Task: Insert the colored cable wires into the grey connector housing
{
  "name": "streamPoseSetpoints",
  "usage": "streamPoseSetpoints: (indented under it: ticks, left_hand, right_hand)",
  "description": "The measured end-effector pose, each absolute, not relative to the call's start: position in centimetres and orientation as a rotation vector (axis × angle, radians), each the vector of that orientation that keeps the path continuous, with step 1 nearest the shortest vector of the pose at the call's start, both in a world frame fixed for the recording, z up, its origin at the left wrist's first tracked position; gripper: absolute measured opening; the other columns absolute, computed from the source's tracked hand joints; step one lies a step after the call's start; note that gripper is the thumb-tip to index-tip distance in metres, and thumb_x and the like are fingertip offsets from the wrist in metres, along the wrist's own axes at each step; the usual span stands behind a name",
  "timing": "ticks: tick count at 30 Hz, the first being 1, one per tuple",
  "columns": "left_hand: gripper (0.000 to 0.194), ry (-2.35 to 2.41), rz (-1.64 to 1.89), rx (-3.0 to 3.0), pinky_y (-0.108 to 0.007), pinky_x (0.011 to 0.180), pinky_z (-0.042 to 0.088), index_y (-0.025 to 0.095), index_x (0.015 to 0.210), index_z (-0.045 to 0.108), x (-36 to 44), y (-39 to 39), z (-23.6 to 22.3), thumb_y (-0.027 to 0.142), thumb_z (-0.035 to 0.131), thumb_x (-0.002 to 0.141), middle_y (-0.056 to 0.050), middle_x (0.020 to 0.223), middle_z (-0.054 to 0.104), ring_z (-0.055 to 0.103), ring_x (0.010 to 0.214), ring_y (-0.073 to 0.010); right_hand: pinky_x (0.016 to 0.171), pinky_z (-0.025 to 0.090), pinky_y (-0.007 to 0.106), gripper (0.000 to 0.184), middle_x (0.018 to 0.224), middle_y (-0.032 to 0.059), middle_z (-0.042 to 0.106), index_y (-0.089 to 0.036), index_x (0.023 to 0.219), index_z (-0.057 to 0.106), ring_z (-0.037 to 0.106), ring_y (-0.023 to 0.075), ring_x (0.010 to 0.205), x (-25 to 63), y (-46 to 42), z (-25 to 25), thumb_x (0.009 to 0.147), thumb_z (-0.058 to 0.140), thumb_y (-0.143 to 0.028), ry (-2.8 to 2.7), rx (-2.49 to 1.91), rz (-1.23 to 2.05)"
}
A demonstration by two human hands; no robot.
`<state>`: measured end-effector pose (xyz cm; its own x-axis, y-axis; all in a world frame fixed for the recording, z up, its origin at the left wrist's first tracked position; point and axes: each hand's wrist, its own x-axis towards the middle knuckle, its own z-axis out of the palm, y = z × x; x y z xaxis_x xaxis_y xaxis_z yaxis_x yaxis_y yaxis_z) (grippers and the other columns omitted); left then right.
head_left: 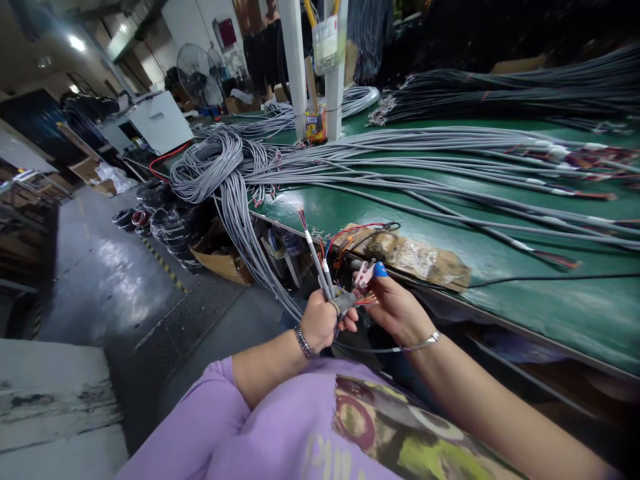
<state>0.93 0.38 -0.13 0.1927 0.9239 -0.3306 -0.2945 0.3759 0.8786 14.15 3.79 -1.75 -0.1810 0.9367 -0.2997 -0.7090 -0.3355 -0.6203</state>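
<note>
My left hand (323, 322) is wrapped round a small bunch of grey cables (320, 267), whose stripped ends with thin coloured wires stick up above the fist. A dark grey sleeve-like piece lies across its fingers. Beside it, my right hand (403, 310), with blue tape on the thumb, pinches a small pale pink clip-like piece (365, 274). Short orange-red wire ends (367, 301) show between the two hands; whether the right fingers also grip them is hidden. Both hands are just in front of the bench edge.
On the green bench (300, 203) lie long grey cables (380, 157) and a coiled bundle (213, 167) hanging over the edge. A taped cardboard-like block (425, 262) sits at the bench's front edge. White posts (295, 73) rise behind. Wrapped coils (173, 227) and an open carton (220, 257) stand on the floor.
</note>
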Motion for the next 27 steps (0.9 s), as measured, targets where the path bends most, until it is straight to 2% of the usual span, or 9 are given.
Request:
streamPoseSetpoints:
  ticks: [10,17,24,27]
  left_hand:
    - [0.041,1.038,0.990,0.786,-0.018,0.032,0.024,0.015,0.064,0.051,0.7,-0.3,0.3,0.048,0.075,0.060,0.000,0.049,0.058,0.051,0.034,-0.0090]
    - [0.036,1.009,1.107,0.763,-0.018,0.034,0.024,0.015,0.065,0.053,0.4,-0.6,0.5,0.044,0.073,0.065,0.001,0.050,0.058,0.051,0.034,-0.0079]
    - [0.036,1.017,1.149,0.725,-0.018,0.034,0.024,0.016,0.064,0.051,1.1,0.0,0.5,0.043,0.074,0.063,0.001,0.050,0.058,0.053,0.035,-0.0090]
    - [0.036,1.033,1.133,0.732,-0.018,0.034,0.024,0.015,0.067,0.052,1.5,0.1,0.5,0.044,0.074,0.062,0.001,0.050,0.058,0.052,0.035,-0.0085]
  right_hand:
    - [0.054,0.050,0.027,0.038,0.073,0.0024,0.070,-0.021,0.077,0.070,0.057,0.0133,0.056,14.2,3.2,-0.7,0.075,0.068,-0.059,-0.364,-0.751,1.833]
    - [0.055,0.050,0.022,0.016,0.068,-0.0011,0.066,-0.021,0.076,0.070,0.057,0.0112,0.059,14.7,3.4,-0.7,0.077,0.073,-0.037,-0.411,-0.797,1.784]
    - [0.061,0.050,0.025,0.033,0.075,0.0011,0.067,-0.021,0.083,0.071,0.058,0.0136,0.064,14.3,3.2,-2.2,0.079,0.067,-0.054,-0.615,-0.846,1.542]
    - [0.059,0.051,0.029,0.039,0.069,0.0019,0.065,-0.021,0.077,0.070,0.057,0.0157,0.060,14.3,3.6,-2.5,0.075,0.067,-0.059,-0.652,-0.835,1.629]
